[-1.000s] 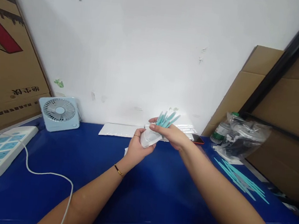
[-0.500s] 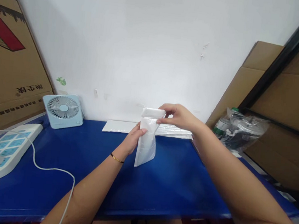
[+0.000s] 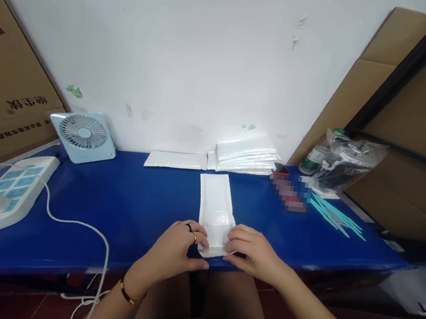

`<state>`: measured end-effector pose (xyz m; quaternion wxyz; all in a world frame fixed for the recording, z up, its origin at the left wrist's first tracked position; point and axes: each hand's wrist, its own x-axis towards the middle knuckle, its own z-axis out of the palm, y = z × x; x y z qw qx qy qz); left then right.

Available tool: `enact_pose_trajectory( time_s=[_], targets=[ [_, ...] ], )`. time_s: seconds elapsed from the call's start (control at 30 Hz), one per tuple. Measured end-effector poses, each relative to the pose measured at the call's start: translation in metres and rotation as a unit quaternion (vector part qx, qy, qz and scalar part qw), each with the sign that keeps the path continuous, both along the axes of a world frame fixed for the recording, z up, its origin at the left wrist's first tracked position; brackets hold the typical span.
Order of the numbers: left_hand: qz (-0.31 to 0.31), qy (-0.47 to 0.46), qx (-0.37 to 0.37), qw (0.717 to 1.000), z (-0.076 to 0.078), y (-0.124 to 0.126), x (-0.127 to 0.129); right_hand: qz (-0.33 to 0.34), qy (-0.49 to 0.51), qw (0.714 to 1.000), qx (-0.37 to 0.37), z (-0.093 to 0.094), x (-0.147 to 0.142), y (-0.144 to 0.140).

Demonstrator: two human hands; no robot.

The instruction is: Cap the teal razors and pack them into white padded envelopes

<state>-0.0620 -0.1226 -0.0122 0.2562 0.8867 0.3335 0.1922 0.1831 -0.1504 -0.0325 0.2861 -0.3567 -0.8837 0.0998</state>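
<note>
A white padded envelope (image 3: 217, 195) lies flat on the blue table, its length pointing away from me and its near end close to the table's front edge. My left hand (image 3: 179, 245) has its curled fingertips on the envelope's near left corner, with the thumb below it at the table edge. At the near right corner, my right hand (image 3: 252, 250) grips the side between bent fingers and thumb. The fingers partly cover the near end. Farther back by the wall are a stack of white padded envelopes (image 3: 246, 153) and one lying apart (image 3: 175, 160).
On the left stand a light blue fan (image 3: 84, 136) and a white power strip (image 3: 15, 189) with a trailing cable (image 3: 73, 222). To the right are a phone-like dark object (image 3: 281, 169), turquoise strips (image 3: 334, 215), a bottle (image 3: 314, 160) and a clear plastic bag (image 3: 349, 166).
The envelope, held upright in both hands before, now lies flat nearer to me. Both hands have come down to its near end. The view has tilted downward.
</note>
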Motion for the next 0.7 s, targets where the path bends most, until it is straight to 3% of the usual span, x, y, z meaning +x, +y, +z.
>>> enact_pose_trajectory(
  time_s=[0.07,0.17,0.23,0.33,0.57,0.7],
  targets=[
    [0.060,-0.016,-0.003,0.998,-0.014,-0.010,0.002,-0.029,0.040,0.997,-0.057,-0.006,-0.002,-0.003],
    [0.125,-0.024,0.007,0.992,-0.022,-0.013,0.009,-0.116,0.095,0.983,-0.109,-0.006,-0.004,-0.001],
    [0.161,-0.022,0.015,0.987,-0.024,-0.011,0.014,-0.155,0.113,0.976,-0.103,-0.007,-0.006,0.000],
    [0.199,-0.034,0.019,0.979,-0.026,-0.007,0.021,-0.155,0.109,0.981,-0.049,-0.010,-0.008,-0.002],
    [0.186,0.004,0.049,0.981,-0.026,-0.007,0.026,-0.150,0.037,0.988,-0.006,-0.016,-0.010,-0.016],
    [0.106,0.003,0.101,0.989,-0.023,-0.011,0.022,-0.158,-0.024,0.987,0.007,-0.013,-0.010,-0.016]
  ],
)
